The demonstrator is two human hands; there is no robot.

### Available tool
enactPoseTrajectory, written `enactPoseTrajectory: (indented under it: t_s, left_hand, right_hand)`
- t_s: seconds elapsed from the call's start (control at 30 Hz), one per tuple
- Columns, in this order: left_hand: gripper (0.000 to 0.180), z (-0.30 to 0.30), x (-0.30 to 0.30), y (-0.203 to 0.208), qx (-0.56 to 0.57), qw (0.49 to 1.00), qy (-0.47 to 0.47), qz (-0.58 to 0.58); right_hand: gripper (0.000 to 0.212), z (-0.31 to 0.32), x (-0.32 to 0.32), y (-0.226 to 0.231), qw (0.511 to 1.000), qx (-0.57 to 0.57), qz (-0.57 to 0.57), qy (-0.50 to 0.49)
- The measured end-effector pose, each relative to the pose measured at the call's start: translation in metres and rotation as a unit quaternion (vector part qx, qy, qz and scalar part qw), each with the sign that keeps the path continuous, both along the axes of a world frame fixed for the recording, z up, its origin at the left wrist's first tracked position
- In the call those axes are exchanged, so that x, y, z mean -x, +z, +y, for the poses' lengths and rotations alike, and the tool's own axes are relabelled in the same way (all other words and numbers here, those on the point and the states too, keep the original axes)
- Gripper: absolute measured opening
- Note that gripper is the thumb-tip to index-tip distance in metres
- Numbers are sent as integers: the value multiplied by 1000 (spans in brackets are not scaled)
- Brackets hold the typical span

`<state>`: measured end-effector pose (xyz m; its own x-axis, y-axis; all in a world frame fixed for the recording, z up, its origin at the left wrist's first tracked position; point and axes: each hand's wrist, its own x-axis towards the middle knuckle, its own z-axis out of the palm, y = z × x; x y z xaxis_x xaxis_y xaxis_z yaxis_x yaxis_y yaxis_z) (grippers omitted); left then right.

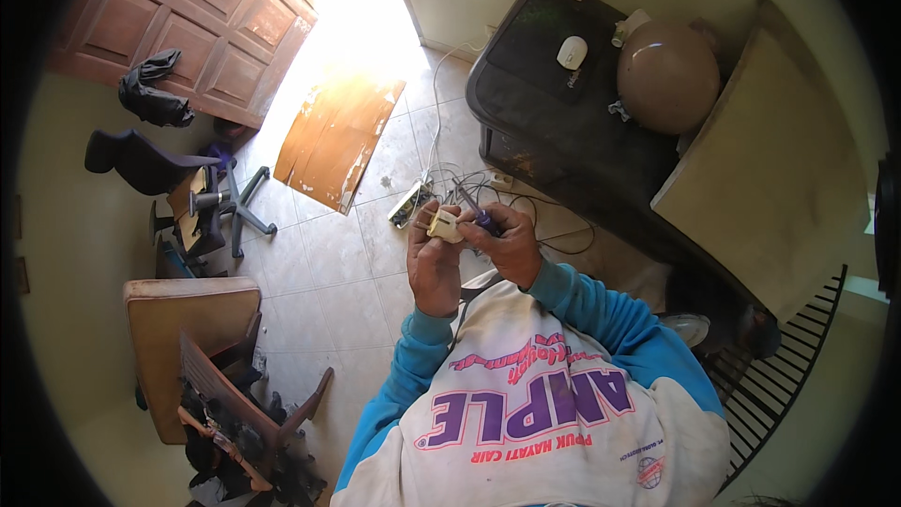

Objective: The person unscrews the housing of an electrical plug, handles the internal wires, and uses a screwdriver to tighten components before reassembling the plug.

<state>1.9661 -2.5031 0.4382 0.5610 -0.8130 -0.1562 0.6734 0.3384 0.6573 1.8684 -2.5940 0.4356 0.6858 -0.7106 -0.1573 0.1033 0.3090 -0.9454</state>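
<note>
In front of my chest, my left hand (pixel 435 272) is closed around a small cream-coloured plastic block (pixel 446 226), gripping it between thumb and fingers. The block looks like an electrical fitting, but its exact kind is too small to tell. Close beside it on the right, my right hand (pixel 511 246) grips a screwdriver (pixel 486 222) by its dark purple-blue handle. The shaft points up and away to the left, apart from the block. My right thumb and fingertips come close to the block's right edge; whether they touch it, I cannot tell.
On the tiled floor beyond my hands lie a white power strip (pixel 409 205) and tangled cables (pixel 526 202). A worn wooden board (pixel 340 139) lies near the open door (pixel 192 23). At right stands a dark table (pixel 544 47) carrying a brown helmet (pixel 668 75); at left, an office chair (pixel 155 161).
</note>
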Motion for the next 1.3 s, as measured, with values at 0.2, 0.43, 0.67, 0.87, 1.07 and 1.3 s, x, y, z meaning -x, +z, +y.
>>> enactPoseTrajectory:
  t_s: [0.2,0.43,0.67,0.87,1.07,1.3]
  left_hand:
    - [54,-1,2,-10,-26,998,24,-51]
    - [52,-6,5,-11,-62,989,15,-137]
    - [49,-14,13,-12,-63,987,-18,-149]
    - [49,-16,11,-8,-76,985,-54,-146]
    - [48,-20,12,-12,-61,986,-62,-142]
    - [45,-27,21,-14,-89,979,-85,-162]
  right_hand:
    - [19,2,3,-5,976,196,91,-20]
    - [20,-5,9,-13,977,209,44,-7]
    - [21,-8,15,-16,942,315,100,-61]
    - [32,-11,20,-22,954,272,128,-10]
    - [30,-4,13,-20,952,253,127,-115]
    - [35,-8,17,-32,905,334,226,-135]
